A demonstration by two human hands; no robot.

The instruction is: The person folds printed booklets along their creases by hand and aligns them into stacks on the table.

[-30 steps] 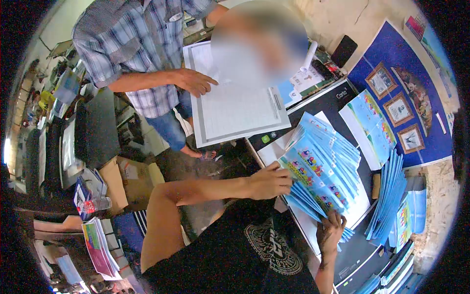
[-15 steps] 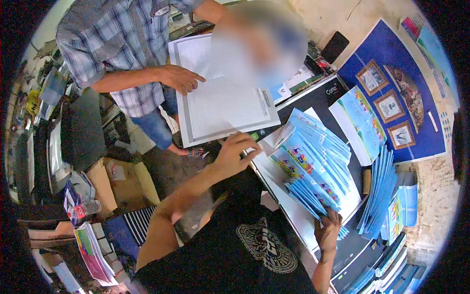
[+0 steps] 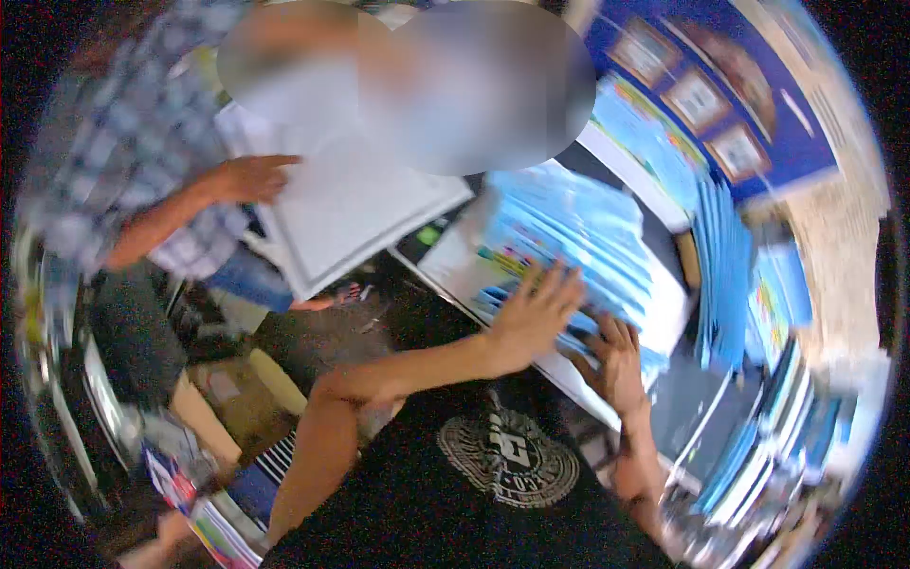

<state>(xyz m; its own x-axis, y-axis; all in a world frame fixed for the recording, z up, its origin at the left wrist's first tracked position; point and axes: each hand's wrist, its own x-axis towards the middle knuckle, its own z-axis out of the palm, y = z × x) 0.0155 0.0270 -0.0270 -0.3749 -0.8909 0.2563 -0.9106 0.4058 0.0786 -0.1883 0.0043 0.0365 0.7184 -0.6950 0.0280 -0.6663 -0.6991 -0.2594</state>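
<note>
Blue printed sheets or booklets [image 3: 578, 232] lie fanned out on a white surface [image 3: 668, 313] in front of me. My left hand [image 3: 536, 321] rests over the lower left part of the fan, fingers spread, palm down. Just right of it, my right hand [image 3: 614, 365] touches the lower edge of the fan with bent fingers; whether it grips any sheet is hidden by blur. Colourful figures are printed on the sheets near my left fingertips.
Across from me, a co-worker's hand [image 3: 254, 178] touches a large white framed sheet [image 3: 365, 204]. Blue stacks [image 3: 720, 275] stand at the right, beside a blue board with framed pictures [image 3: 787, 142]. A cardboard box [image 3: 242, 403] sits lower left.
My left hand has moved from the left side onto the blue fan. My right hand stays at its lower edge. The view has shifted, and the scene is more blurred.
</note>
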